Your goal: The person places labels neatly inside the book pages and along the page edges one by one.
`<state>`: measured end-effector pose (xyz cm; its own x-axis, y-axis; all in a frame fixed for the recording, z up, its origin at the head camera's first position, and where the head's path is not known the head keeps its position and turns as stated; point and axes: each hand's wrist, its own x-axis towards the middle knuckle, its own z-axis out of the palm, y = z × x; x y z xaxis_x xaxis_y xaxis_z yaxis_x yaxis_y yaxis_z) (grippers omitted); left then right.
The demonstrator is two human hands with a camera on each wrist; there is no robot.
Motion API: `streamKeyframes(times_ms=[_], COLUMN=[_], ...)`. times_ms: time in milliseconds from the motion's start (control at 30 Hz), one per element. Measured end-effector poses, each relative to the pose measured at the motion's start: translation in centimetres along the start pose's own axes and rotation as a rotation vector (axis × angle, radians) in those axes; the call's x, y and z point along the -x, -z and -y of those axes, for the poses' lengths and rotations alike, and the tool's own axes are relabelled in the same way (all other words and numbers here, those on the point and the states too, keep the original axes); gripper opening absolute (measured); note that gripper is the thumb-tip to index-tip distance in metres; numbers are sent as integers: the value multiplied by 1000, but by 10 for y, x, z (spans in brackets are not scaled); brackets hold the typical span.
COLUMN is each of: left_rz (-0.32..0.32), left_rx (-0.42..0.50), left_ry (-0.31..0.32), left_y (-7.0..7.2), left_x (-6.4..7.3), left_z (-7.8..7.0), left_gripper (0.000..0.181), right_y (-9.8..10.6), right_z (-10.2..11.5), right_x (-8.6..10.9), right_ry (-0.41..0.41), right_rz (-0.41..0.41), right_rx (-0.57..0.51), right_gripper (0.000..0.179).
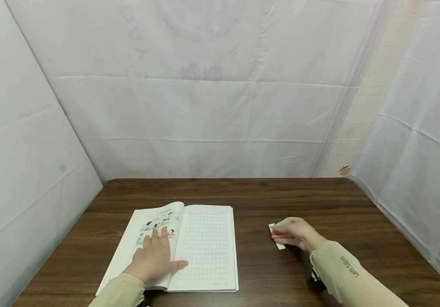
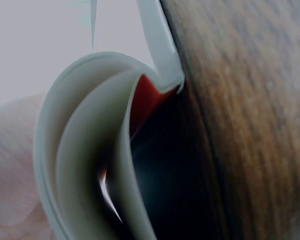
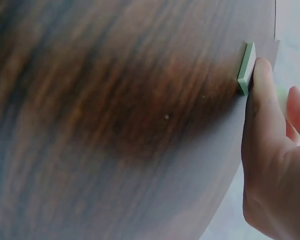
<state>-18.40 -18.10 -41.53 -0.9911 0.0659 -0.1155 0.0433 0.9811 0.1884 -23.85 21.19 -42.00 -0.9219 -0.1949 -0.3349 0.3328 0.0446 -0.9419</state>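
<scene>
An open workbook (image 1: 208,243) lies on the table, with cartoon pictures on its left page and a printed writing grid on its right. My left hand (image 1: 152,256) rests spread on the left page, its thumb reaching over the fold. In the left wrist view, the curled page edges (image 2: 90,75) hide most of that hand. To the right of the book, my right hand (image 1: 294,232) pinches at a pale green sticky note pad (image 1: 280,246). The right wrist view shows the pad's thick edge (image 3: 247,67) beside a fingertip, and a pale green bit between finger and thumb.
The dark wood table (image 1: 254,192) has rounded far corners. White patterned cloth (image 1: 204,111) hangs behind it and along both sides. Between the book and my right hand lies a strip of bare wood.
</scene>
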Motion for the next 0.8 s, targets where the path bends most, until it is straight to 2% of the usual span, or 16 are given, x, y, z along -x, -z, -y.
streamKeyframes(times_ms=[133, 400, 633, 800], left_rz=[4, 28, 28, 20], left_rx=[3, 6, 2, 1], left_ry=[0, -1, -1, -5], left_y=[0, 2, 2, 2], left_x=[0, 0, 1, 2], left_z=[0, 0, -1, 0], left_gripper=[123, 124, 124, 124], right_y=[5, 7, 8, 8], right_z=[0, 5, 4, 4], right_x=[0, 1, 0, 1], right_ry=[-4, -18, -20, -16], right_rz=[59, 146, 172, 156], right_rx=[-41, -70, -82, -83], right_gripper=[17, 45, 39, 41])
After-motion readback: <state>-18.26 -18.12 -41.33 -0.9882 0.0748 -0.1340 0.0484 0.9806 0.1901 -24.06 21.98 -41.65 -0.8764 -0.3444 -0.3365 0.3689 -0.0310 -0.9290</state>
